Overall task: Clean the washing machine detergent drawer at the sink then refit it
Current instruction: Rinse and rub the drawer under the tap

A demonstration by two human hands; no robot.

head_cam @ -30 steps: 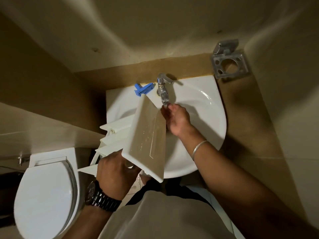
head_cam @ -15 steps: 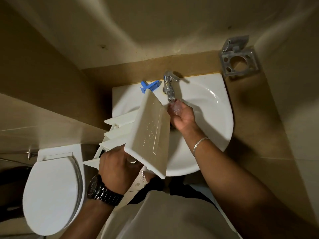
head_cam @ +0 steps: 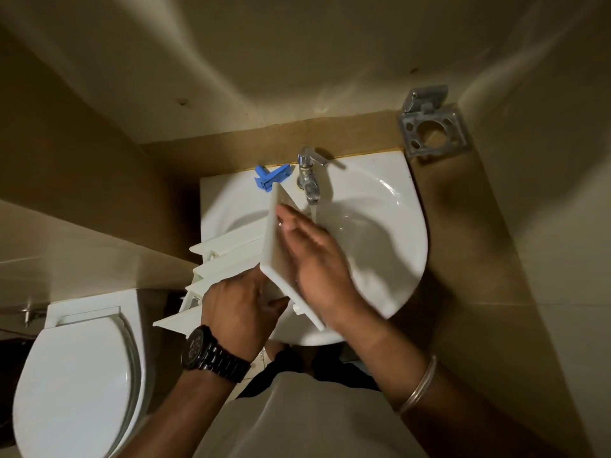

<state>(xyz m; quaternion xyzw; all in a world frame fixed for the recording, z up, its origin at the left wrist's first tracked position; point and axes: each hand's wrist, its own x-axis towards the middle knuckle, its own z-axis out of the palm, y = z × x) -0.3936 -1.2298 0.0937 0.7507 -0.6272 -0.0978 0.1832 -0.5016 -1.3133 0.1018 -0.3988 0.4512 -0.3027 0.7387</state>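
Observation:
The white detergent drawer [head_cam: 228, 262] lies across the left rim of the white sink [head_cam: 390, 259], its flat front panel tilted up over the bowl. My left hand [head_cam: 238, 309] grips the drawer just behind the lower end of the panel. My right hand [head_cam: 314, 256] lies flat against the panel's face with straight fingers pointing toward the tap. The chrome tap [head_cam: 309, 180] runs a thin stream of water into the bowl just right of the panel. A blue plastic insert [head_cam: 271, 178] rests on the sink's back ledge, left of the tap.
A white toilet [head_cam: 76, 385] with its lid down stands at the lower left, close beside the sink. A metal toothbrush holder [head_cam: 433, 127] is fixed to the wall at the upper right. Beige tiled walls close in on all sides.
My right hand left the water stream under the tap and now presses flat on the drawer's front panel. The left hand keeps its grip; the panel has turned more edge-on.

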